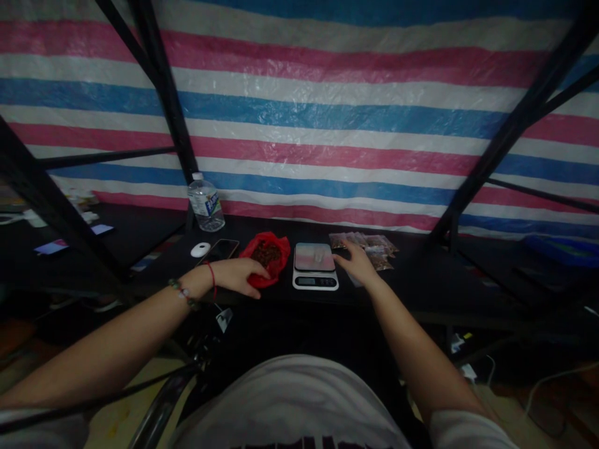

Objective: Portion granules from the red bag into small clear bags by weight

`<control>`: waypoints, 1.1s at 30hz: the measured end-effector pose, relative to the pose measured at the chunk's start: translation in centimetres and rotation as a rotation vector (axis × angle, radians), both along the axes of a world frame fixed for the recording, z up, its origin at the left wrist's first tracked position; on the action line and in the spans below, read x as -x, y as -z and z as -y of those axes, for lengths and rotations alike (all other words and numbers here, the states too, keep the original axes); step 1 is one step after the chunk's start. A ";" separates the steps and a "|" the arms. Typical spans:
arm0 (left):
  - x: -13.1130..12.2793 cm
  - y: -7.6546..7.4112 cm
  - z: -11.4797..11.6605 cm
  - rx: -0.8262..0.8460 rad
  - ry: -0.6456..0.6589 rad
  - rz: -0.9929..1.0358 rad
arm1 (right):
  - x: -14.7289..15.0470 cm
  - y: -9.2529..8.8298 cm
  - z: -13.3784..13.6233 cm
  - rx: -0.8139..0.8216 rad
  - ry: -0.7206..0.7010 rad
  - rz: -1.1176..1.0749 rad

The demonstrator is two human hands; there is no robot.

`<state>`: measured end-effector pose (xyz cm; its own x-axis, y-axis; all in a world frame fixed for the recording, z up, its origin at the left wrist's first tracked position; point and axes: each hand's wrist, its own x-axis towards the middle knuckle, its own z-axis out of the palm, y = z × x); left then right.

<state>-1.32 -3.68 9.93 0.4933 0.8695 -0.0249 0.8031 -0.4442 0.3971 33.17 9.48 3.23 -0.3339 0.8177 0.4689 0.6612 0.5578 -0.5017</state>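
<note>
My left hand (242, 275) rests on the near edge of a red plastic bag (268, 252) holding dark brown bits; its fingers curl over the bag's rim. A small digital kitchen scale (315, 266) stands in the middle of the black table (421, 293), with something small and pale on its platform. My right hand (358, 261) lies flat just right of the scale, fingers stretched toward a pile of small clear packets (369, 245) with brown contents.
A plastic water bottle (206, 203) stands at the back left. A white mouse (200, 249) and a dark phone (221, 249) lie left of the red bag. Black frame bars (163, 87) cross in front of a striped tarp (327, 118). Cables hang below the table.
</note>
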 end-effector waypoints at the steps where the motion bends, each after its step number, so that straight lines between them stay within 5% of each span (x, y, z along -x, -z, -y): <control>1: 0.2 -0.2 -0.3 0.071 0.054 0.052 | 0.9 0.0 0.4 0.002 -0.062 0.004; 6: 1.0 0.0 -4.6 -0.097 -0.176 -0.089 | 3.8 0.7 1.3 0.007 -0.156 0.029; 12: 0.1 3.6 -8.7 -0.045 -0.296 -0.347 | 4.9 2.1 0.9 -0.004 -0.108 0.018; 20: -0.4 7.4 -9.2 -0.219 -0.412 -0.347 | 5.8 2.6 -0.4 0.012 -0.053 0.000; 33: -0.9 7.5 -9.1 -0.274 -0.405 -0.336 | 6.2 3.0 0.5 0.041 -0.051 -0.064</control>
<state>-0.45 5.44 2.42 0.1251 0.9836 0.1302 0.9919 -0.1269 0.0060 26.96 9.03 0.27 -0.3459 0.8193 0.4573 0.5983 0.5681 -0.5651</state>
